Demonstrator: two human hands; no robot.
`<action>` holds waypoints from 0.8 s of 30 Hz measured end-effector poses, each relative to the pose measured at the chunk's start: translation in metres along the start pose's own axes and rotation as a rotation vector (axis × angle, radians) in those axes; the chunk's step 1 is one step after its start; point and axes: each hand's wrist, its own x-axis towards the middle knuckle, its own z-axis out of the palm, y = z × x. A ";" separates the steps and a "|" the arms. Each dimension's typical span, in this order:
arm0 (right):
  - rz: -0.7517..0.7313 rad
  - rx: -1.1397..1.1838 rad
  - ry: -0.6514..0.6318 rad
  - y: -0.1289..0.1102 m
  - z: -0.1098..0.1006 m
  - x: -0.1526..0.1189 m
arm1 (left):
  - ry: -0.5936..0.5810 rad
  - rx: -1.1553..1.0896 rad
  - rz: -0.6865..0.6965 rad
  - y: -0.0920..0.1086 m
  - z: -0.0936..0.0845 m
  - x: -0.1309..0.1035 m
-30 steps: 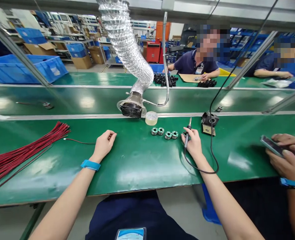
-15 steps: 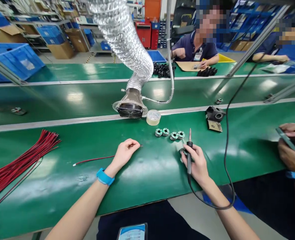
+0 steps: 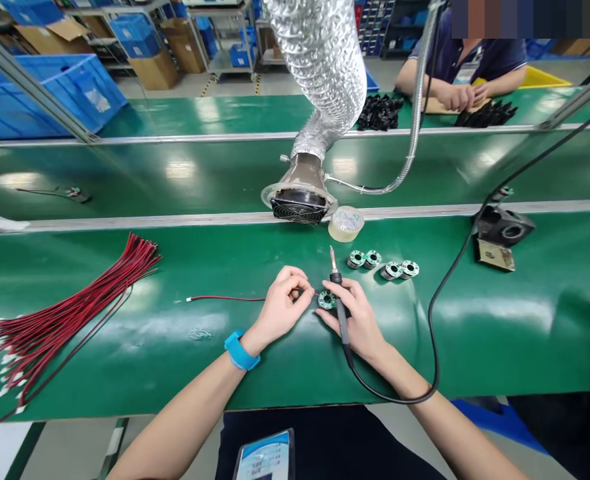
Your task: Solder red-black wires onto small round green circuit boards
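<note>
My left hand (image 3: 282,308) pinches the end of a thin red wire (image 3: 225,299) that trails left across the green bench. Its fingertips sit right beside a small round green part (image 3: 326,300) lying on the mat. My right hand (image 3: 357,320) grips a black soldering iron (image 3: 339,297), tip pointing away from me, and its fingers touch the round part. The iron's black cord (image 3: 432,347) loops off to the right.
Several more round green parts (image 3: 382,264) lie just beyond, next to a tape roll (image 3: 345,223) and the fume extractor hood (image 3: 299,197). A bundle of red wires (image 3: 65,307) lies at left. An iron stand (image 3: 499,235) sits at right. A person works across the conveyor.
Both hands have come together at the middle of the bench. The left hand drew the red wire rightward to the round part; the right hand brought the iron and the part to the left.
</note>
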 end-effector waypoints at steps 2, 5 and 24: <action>0.033 0.000 0.037 -0.001 0.004 -0.003 | -0.019 0.004 0.032 0.001 0.003 -0.002; 0.049 0.041 0.068 -0.003 0.008 -0.005 | -0.052 0.008 0.075 0.002 0.006 -0.005; 0.005 0.215 0.056 -0.004 -0.003 0.005 | -0.042 0.116 0.221 -0.002 0.010 -0.005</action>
